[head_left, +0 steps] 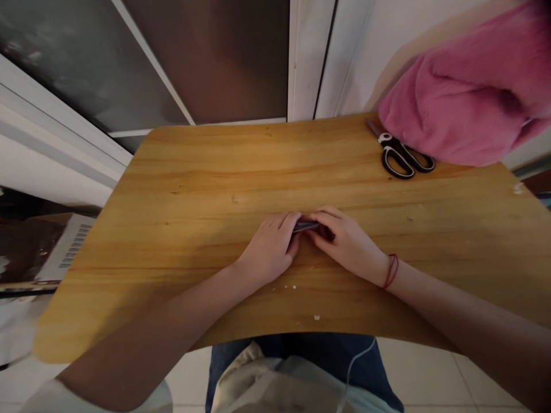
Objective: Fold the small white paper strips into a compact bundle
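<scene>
A thin, dark, flat thing (306,225) is held between my two hands, just above or on the wooden table (206,172). Only its edge shows, so I cannot tell its kind. My left hand (273,244) is closed round its left end, thumb toward me and fingers over the far side. At the other end my right hand (342,238) curls with fingers and thumb pinching it. My fingers hide most of its surface. A thin red string bracelet (391,271) circles my right wrist.
Black-and-white scissors (398,156) lie at the table's far right, partly under a pink plush cloth (451,109). Small white crumbs (317,317) dot the near edge. Behind stands a framed glass door (215,63). Left of the table is a cardboard box (64,246).
</scene>
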### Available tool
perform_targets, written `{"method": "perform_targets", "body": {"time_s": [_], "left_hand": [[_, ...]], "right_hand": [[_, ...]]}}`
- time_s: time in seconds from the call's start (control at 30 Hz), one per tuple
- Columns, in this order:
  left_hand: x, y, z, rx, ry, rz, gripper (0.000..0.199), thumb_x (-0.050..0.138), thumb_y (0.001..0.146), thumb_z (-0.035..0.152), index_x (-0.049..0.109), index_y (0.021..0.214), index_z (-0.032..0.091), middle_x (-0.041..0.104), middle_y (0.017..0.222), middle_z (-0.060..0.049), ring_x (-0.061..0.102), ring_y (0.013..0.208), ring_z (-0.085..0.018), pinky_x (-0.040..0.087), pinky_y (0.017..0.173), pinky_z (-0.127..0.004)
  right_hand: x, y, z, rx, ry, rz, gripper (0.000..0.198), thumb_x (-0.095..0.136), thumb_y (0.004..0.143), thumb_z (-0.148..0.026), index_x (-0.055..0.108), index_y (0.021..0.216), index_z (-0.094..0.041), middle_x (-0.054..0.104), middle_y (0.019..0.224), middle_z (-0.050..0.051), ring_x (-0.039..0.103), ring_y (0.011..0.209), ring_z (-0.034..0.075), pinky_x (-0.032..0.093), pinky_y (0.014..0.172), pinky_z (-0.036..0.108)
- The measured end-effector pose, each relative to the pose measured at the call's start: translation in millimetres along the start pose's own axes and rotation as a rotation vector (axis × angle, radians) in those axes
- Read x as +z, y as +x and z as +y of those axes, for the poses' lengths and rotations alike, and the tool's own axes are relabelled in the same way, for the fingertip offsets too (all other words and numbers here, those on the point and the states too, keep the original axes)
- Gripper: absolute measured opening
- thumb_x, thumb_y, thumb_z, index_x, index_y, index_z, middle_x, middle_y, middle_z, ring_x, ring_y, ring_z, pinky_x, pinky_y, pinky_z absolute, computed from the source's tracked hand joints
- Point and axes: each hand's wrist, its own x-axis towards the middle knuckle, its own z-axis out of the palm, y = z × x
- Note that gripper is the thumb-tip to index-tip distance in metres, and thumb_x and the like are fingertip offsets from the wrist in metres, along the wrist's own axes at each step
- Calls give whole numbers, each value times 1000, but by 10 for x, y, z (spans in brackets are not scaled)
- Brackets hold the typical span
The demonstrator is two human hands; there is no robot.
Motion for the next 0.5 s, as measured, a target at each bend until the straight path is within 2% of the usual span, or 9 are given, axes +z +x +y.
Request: {"method": "perform_targets", "body": {"time_s": [0.17,0.27,0.37,0.5], "left_hand": [[-2,10,-2,-12,-67,9,28,48,90,15,49,118,18,63,118,-10,59,107,-21,47,96,-41],[-12,14,18,-60,-75,6,17,48,90,17,54,106,17,66,106,-9,61,96,-21,50,87,-39],[-20,20,37,-89,-59,9,7,50,89,18,54,95,19,65,92,-6,60,83,-19,51,79,-38],[-18,28,33,-78,-69,16,8,51,89,18,54,96,19,63,88,-3,59,79,-17,50,75,-35]], "right_hand": [[-25,4,-48,44,56,-1,18,57,87,-16,62,104,-18,61,94,6,58,78,16,51,70,31],[-26,6,-68,66,87,18,15,51,94,-25,63,98,-18,60,90,6,57,77,16,50,72,31],[-8,10,-67,53,76,46,17,46,96,-22,61,89,-19,59,87,5,58,82,17,49,77,32],[11,9,-54,61,66,64,14,48,95,-19,60,89,-19,59,88,5,58,81,16,49,76,32]]}}
